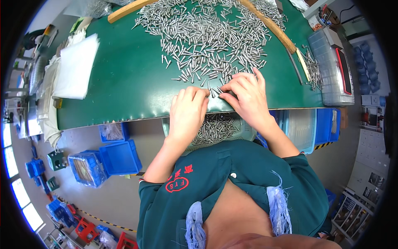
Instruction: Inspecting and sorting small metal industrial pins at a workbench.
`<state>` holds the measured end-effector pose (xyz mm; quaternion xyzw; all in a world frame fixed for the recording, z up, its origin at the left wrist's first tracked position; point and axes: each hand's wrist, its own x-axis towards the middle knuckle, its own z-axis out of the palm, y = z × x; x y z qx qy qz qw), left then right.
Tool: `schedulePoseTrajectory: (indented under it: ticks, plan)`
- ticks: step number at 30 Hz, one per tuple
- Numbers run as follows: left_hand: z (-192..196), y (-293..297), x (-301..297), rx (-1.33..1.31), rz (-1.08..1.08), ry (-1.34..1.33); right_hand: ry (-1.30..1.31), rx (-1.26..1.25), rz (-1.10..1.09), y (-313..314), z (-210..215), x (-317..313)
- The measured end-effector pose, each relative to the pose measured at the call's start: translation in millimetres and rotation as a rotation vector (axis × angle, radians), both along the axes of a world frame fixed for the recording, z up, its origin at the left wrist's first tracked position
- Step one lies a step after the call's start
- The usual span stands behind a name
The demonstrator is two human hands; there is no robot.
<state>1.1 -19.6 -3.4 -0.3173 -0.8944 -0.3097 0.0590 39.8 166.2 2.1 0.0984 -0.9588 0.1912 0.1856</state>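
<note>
Small silver metal pins with pointed ends, perhaps rivets, lie in a wide heap [211,35] across the green tabletop [124,79]. At the heap's near edge, close to the table's front, my left hand [188,108] rests with its fingers curled and its fingertips at a few loose pins [212,91]. My right hand [246,93] reaches the same pins from the other side, thumb and forefinger close together and the other fingers bent. Whether either hand pinches a pin is too small to make out. Below the table edge, between my forearms, a pale green basket [248,132] holds many more such pins.
Wooden strips [273,27] border the heap. White sheets [78,66] lie at the left. A clear plastic box [327,68] stands at the right beside a small pile of longer metal pins [313,68]. Blue bins [120,157] are on the floor below.
</note>
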Motion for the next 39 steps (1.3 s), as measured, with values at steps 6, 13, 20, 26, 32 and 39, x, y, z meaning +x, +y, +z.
schedulePoseTrajectory:
  ticks: [6,13,20,26,32,39]
  plan:
    - [2.0,0.8,1.2,-0.007,-0.045,-0.001,-0.027,-0.002,0.061,-5.0,-0.1,0.9]
    - [5.6,-11.5,10.6,0.040,-0.099,-0.015,-0.053,-0.056,0.118,-8.2,2.9,8.9]
    - [-1.4,-9.1,7.2,0.024,-0.046,0.076,-0.046,0.004,0.148,-5.4,2.1,7.4]
    - [1.5,-10.6,7.6,0.038,-0.051,0.047,-0.029,-0.027,0.160,-7.0,8.4,7.3]
    - [7.2,-24.1,21.6,0.377,-0.025,-0.388,-0.083,-0.094,0.193,-14.6,4.7,3.8]
    - [-17.5,-30.1,33.5,0.544,-0.234,-1.205,-0.081,-0.048,0.223,-14.7,1.3,-1.7]
